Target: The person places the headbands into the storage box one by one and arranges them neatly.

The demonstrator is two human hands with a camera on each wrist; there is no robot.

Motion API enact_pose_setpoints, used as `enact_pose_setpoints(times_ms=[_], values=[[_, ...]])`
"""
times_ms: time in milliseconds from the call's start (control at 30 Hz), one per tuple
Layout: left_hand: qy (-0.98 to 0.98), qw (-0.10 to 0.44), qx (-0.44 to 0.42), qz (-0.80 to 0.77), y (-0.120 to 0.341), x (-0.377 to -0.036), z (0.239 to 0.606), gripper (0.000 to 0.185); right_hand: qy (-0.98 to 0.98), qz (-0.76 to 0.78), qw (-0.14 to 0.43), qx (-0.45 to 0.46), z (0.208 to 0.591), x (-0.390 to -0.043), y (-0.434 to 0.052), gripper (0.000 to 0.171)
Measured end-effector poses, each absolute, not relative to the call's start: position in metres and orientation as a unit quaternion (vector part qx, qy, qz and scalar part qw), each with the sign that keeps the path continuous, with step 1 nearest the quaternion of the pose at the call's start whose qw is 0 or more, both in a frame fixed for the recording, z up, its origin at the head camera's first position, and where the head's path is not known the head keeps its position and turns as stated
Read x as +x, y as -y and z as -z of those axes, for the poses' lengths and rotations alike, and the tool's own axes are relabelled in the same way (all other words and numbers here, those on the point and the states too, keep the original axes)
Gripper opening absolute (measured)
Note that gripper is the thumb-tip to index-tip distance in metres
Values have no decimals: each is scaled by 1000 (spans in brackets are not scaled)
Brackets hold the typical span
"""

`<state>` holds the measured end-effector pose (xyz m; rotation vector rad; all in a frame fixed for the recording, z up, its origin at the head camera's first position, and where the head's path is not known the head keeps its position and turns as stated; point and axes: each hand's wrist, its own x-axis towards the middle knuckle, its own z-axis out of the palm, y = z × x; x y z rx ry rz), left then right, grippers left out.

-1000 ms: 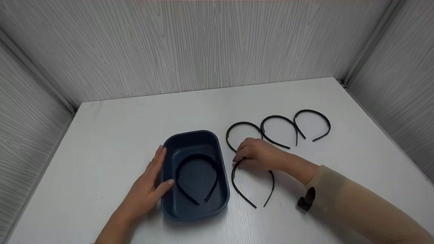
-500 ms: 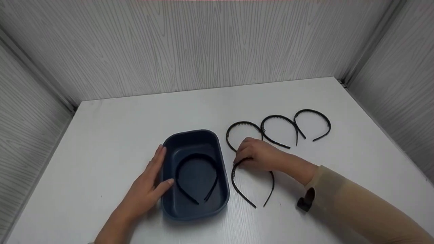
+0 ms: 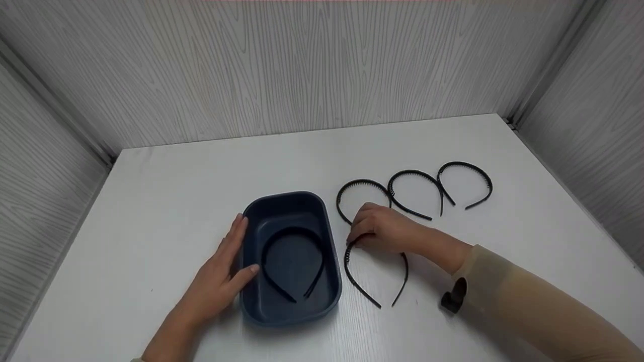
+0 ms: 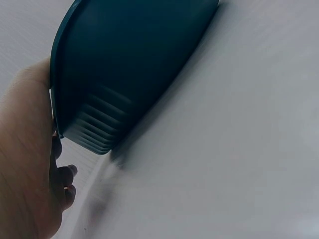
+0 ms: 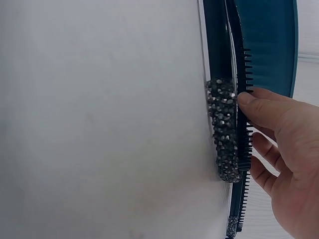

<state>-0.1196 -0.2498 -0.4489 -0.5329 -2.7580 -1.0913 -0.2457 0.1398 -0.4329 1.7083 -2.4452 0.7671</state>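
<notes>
Right hand (image 3: pixel 382 230) pinching headband (image 3: pixel 352 274), beside bin (image 3: pixel 329 236)

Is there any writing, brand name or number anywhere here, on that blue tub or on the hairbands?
No readable text in any view.
The blue tub shows plain walls, no label or mark.
The headband under the right hand has dark sparkly stones and comb teeth, no lettering.
The other headbands on the white table are plain black.
The left hand rests against the tub.
</notes>
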Motion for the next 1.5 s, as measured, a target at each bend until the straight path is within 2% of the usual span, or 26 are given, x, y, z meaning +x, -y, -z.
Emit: enact_pose_setpoints(times_ms=[833, 1500], values=[[916, 55, -174, 358, 252, -120, 449, 88, 788, -252, 33, 560, 430, -246, -140, 11], [911, 70, -185, 361, 252, -120, 450, 86, 807, -259, 22, 530, 391, -246, -147, 14]])
